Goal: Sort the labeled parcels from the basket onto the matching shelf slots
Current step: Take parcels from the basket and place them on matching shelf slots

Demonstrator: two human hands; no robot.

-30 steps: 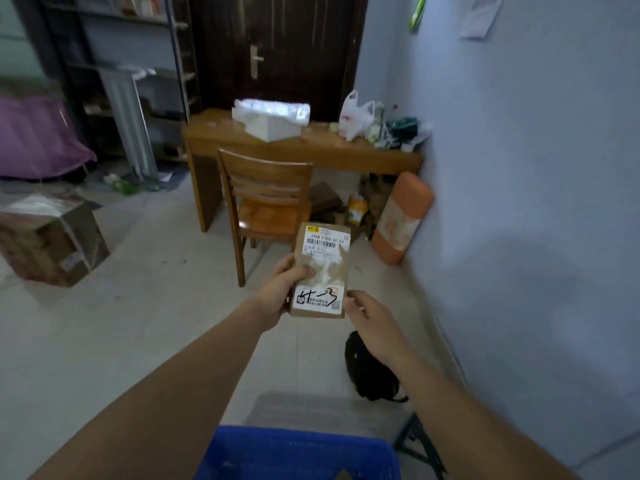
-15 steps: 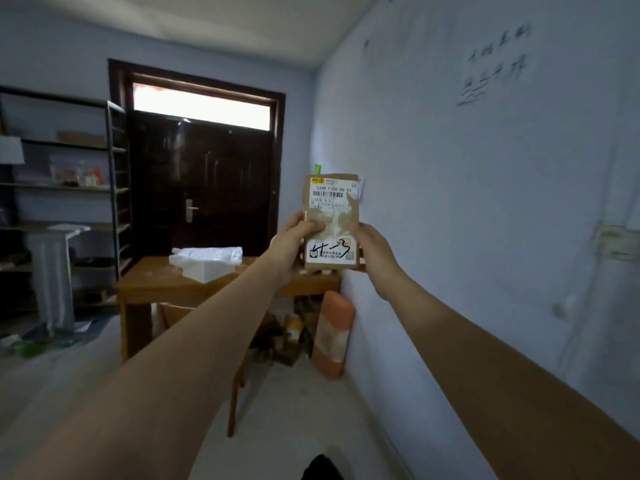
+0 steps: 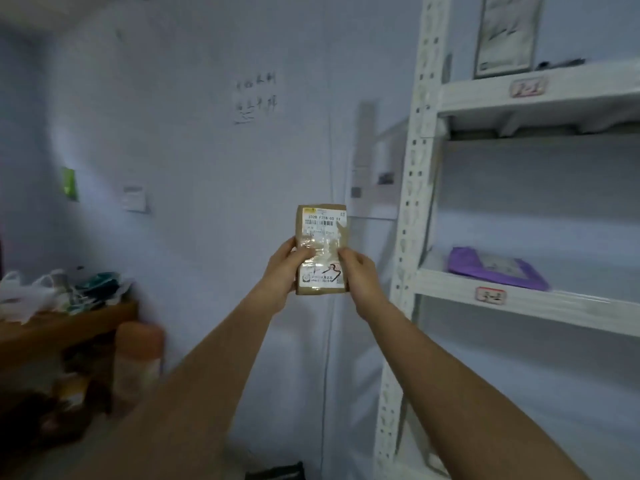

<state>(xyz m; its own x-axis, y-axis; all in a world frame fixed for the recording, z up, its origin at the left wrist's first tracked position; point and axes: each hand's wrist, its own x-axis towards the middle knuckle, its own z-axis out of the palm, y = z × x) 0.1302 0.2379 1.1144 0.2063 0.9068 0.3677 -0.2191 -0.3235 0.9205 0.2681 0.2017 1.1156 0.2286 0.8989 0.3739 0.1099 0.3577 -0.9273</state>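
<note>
Before the pale blue wall (image 3: 194,161), beside a white shelf rack (image 3: 420,188) holding a purple packet (image 3: 495,268), left hand (image 3: 282,270) and right hand (image 3: 358,271) grip one brown parcel (image 3: 322,249) upright.

Dim, cool bluish light fills the room with no source in view. The frame is soft with blur, worst at the left around the table (image 3: 65,327). Wide-angle distortion bends the shelf (image 3: 540,299) upright. Glare sits on the parcel (image 3: 322,249) tape; its label (image 3: 323,220) print stays partly legible
</note>
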